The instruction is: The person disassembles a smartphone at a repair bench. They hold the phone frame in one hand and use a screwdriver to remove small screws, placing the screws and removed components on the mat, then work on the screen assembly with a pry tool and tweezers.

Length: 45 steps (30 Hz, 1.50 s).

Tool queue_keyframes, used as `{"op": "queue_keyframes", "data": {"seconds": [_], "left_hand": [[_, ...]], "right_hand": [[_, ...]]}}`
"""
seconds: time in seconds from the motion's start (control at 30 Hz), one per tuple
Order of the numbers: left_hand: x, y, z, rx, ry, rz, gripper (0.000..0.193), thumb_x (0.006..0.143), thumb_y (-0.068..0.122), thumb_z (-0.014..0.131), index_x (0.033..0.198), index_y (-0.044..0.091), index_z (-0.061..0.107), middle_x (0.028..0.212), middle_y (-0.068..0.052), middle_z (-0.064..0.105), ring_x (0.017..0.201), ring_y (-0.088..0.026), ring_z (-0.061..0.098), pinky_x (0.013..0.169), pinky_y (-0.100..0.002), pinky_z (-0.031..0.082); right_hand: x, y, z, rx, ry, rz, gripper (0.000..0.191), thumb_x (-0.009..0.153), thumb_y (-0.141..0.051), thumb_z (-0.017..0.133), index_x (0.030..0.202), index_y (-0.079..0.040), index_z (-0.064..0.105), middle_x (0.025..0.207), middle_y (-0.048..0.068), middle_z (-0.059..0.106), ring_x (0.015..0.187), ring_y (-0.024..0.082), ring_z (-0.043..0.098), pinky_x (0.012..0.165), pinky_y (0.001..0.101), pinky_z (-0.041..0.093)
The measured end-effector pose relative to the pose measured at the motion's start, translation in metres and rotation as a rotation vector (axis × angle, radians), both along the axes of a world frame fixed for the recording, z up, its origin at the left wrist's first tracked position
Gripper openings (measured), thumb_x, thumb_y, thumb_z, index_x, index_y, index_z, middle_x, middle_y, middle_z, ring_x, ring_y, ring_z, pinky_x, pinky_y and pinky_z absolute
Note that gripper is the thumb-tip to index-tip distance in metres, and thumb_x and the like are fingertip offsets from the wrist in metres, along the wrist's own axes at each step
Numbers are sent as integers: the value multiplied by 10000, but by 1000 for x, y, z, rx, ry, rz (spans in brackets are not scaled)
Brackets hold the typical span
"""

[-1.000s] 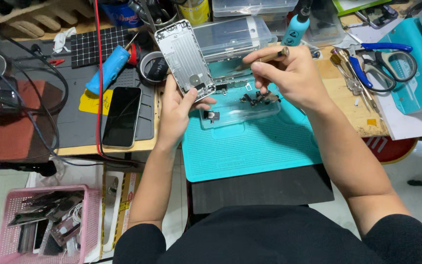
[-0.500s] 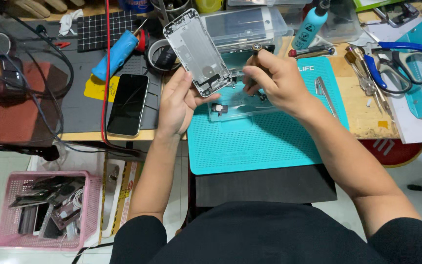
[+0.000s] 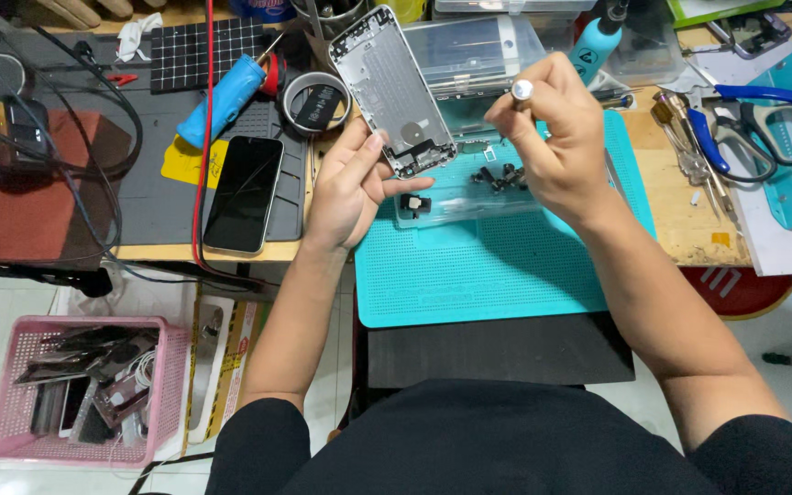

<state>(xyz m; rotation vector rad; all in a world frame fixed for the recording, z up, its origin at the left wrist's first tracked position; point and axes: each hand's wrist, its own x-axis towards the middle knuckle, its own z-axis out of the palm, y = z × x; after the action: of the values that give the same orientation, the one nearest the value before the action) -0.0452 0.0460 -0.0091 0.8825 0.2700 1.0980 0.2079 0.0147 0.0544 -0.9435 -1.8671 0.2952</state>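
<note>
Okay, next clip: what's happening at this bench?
A person is working on a stripped silver phone housing. The left hand holds it tilted up by its lower end, open inside facing the camera. The right hand grips a small metal-capped tool, likely a screwdriver, beside the housing. Below the hands, small dark parts lie on a clear tray on a teal mat. A black phone lies to the left.

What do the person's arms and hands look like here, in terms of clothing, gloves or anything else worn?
Both hands are bare: no gloves on the left hand or the right hand. No watch, ring or wristband shows. The forearms are uncovered, and short black sleeves of a black top begin near the upper arms.
</note>
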Motion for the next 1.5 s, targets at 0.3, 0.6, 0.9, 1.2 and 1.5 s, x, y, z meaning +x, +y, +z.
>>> {"op": "queue_keyframes", "data": {"seconds": [0.3, 0.6, 0.9, 1.2, 1.5], "left_hand": [[16, -4, 6, 169, 191, 134, 376, 1121, 74, 395, 1486, -19, 377, 1241, -133, 658, 1117, -224, 711, 983, -449, 661], [30, -3, -6, 273, 299, 230, 296, 1142, -17, 402, 1435, -44, 434, 1238, -109, 644, 1090, -155, 681, 995, -405, 674], [33, -10, 6, 614, 715, 612, 283, 995, -78, 607, 1262, 13, 640, 963, -71, 751, 933, -80, 727, 855, -297, 615], [34, -9, 6, 343, 899, 552, 152, 1093, -39, 558, 1194, -75, 666, 1044, -214, 721, 930, -382, 723, 845, -431, 586], [29, 3, 0, -49, -129, -47, 328, 1142, 102, 429, 1438, -39, 430, 1398, -191, 592, 1311, -302, 618, 1166, -509, 523]], "right_hand": [[15, -7, 6, -64, 346, 142, 180, 1172, -39, 666, 1048, 83, 711, 1015, 70, 647, 781, 136, 659, 684, 227, 530], [4, -6, 5, -37, 145, 132, 65, 1115, -6, 692, 1124, 58, 698, 1056, 102, 657, 856, 149, 721, 726, 228, 571], [7, -11, 6, -99, 136, 91, 74, 1091, 37, 649, 1024, 59, 671, 976, 94, 658, 768, 131, 704, 651, 218, 535], [5, -13, 3, -191, 416, 232, 30, 1092, 65, 626, 1065, 67, 639, 972, 85, 653, 815, 148, 717, 738, 257, 620], [-15, -20, -5, -231, 441, 208, 213, 1093, 125, 618, 1288, 65, 555, 1186, 162, 709, 1027, 217, 754, 937, 337, 659]]}}
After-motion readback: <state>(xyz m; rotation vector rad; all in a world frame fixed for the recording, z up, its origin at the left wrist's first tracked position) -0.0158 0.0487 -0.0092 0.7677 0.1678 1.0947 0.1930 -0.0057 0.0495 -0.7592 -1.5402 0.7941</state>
